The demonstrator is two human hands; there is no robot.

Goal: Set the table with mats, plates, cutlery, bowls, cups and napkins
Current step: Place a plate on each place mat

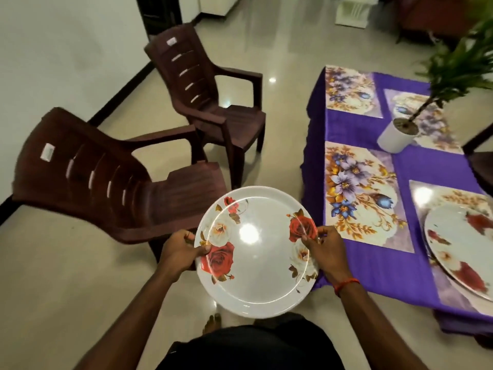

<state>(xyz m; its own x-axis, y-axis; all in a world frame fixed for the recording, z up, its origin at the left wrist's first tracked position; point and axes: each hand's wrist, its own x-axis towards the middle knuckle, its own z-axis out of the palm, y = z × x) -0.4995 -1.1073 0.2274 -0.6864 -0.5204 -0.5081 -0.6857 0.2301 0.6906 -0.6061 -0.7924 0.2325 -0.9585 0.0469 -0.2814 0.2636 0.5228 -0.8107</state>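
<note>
I hold a white plate with red and white roses (256,260) level in front of me, above the floor and left of the table. My left hand (181,249) grips its left rim and my right hand (326,251) grips its right rim. The table with a purple cloth (378,265) stands at the right. Several floral mats lie on it; the near left mat (360,196) is bare. A second rose plate (461,247) rests on the near right mat (432,190) at the frame's edge.
Two dark brown plastic chairs stand on the left, one near (106,180) and one farther (213,102). A white pot with a green plant (397,134) sits mid-table. Another chair's edge (480,161) shows at the right. Glossy tiled floor lies between chairs and table.
</note>
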